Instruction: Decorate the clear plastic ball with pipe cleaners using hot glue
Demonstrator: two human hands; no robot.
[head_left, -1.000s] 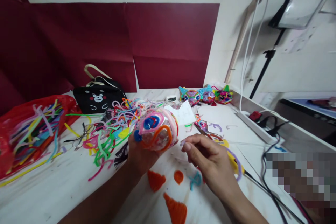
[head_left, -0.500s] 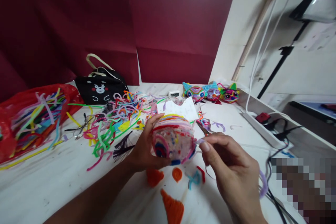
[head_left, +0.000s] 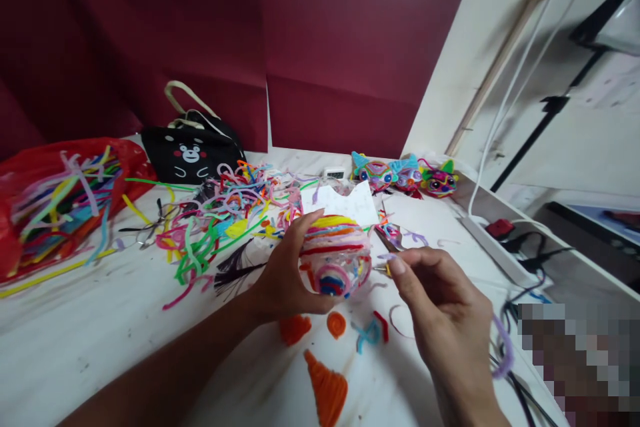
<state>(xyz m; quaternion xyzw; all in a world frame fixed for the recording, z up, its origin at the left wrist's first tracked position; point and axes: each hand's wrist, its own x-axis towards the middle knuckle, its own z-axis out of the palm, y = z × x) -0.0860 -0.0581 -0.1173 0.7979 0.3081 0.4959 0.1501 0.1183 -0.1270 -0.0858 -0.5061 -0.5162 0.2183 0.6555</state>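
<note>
My left hand [head_left: 287, 280] is wrapped round the left side of a rounded, partly see-through craft piece [head_left: 333, 243]. Rows of yellow, red, pink and white pipe cleaner cover its top, and a pink, blue and red coil faces me. Just to its right, my right hand [head_left: 440, 307] pinches a lilac pipe cleaner [head_left: 504, 350], whose tail loops out beyond the wrist; its tip is a little apart from the craft piece. Behind the right fingertips lie scissors [head_left: 387, 240], partly hidden. Orange pipe-cleaner pieces [head_left: 327, 387] rest on the table below, along with light blue scraps [head_left: 369, 333].
A tangle of pipe cleaners [head_left: 235, 207] spreads at the left, near a red bag of them [head_left: 135, 163] and a black bag [head_left: 193, 157]. Finished-looking colourful figures [head_left: 375, 173] sit at the back. A power strip [head_left: 493, 250] and cables run along the right.
The craft piece has turned in my left hand, bringing the coil round towards the front. My right fingers with the lilac pipe cleaner have drawn slightly away from it. The view has shifted slightly.
</note>
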